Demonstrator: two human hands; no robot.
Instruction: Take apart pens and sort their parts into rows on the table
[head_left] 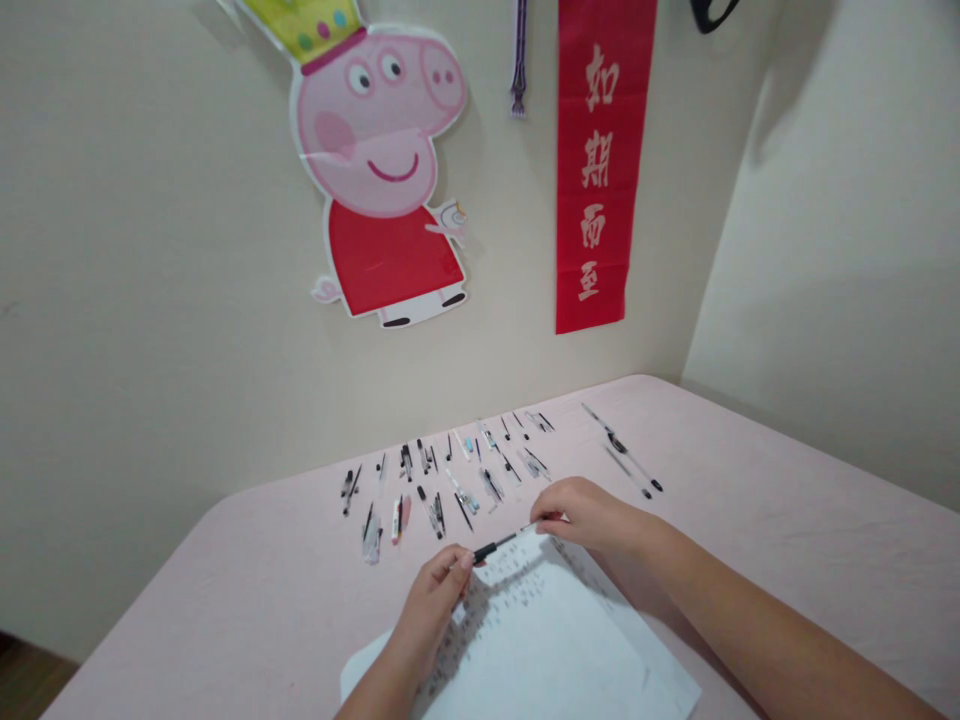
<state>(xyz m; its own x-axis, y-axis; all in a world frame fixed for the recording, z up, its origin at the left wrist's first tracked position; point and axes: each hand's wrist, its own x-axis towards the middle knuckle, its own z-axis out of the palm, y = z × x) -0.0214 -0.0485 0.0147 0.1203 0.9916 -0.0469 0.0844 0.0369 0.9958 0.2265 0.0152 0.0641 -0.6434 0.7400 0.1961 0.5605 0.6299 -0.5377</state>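
Between my two hands a slim pen (504, 541) with a black end and a clear-looking barrel is stretched slantwise above a white sheet of paper (555, 640). My left hand (442, 590) pinches the black end. At the other end, up and to the right, my right hand (574, 512) closes its fingertips on the pen's thin tip, partly hidden by the fingers. Rows of small dark marks cover the upper and left parts of the paper. Whether the black part is a cap or a grip I cannot tell.
Several groups of pen parts (431, 512) lie in rows on the pink sheet (285, 570) towards the wall. Apart from them, to the right, lie a few longer pens (616, 443). A cartoon pig cutout (397, 250) and a red banner (600, 200) hang on the wall.
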